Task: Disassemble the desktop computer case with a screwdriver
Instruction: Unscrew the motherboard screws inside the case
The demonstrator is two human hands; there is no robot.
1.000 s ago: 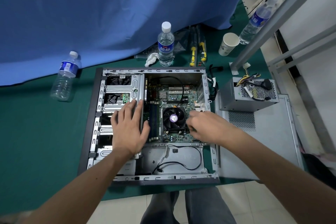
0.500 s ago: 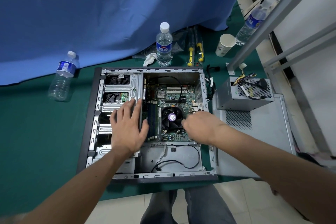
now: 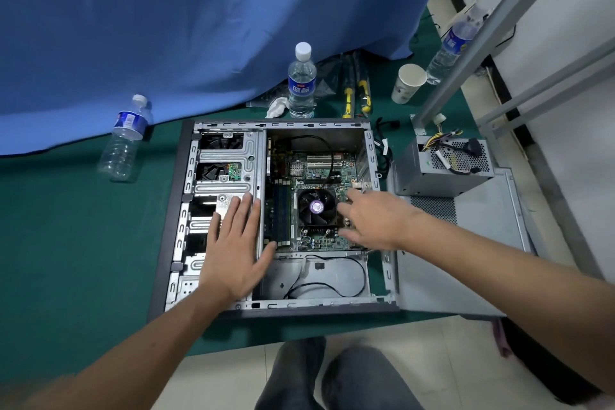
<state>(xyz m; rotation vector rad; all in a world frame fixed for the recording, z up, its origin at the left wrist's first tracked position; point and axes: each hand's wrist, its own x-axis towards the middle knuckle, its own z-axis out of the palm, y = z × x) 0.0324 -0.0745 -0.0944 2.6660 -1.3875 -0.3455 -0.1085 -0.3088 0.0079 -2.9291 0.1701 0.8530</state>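
The left hand [image 3: 233, 243], fingers straight, presses flat on the drive cage [image 3: 226, 160] of the opened computer case [image 3: 176, 210] lying on the green mat [image 3: 66, 243]. The right hand [image 3: 372, 220] reaches beside the cooler fan [image 3: 316, 208], fingers loosely spread, apparently holding nothing. Bare fingers could snag the cables or slip onto the board's sharp pins. The screwdrivers [image 3: 356, 90] lie unused beyond the case.
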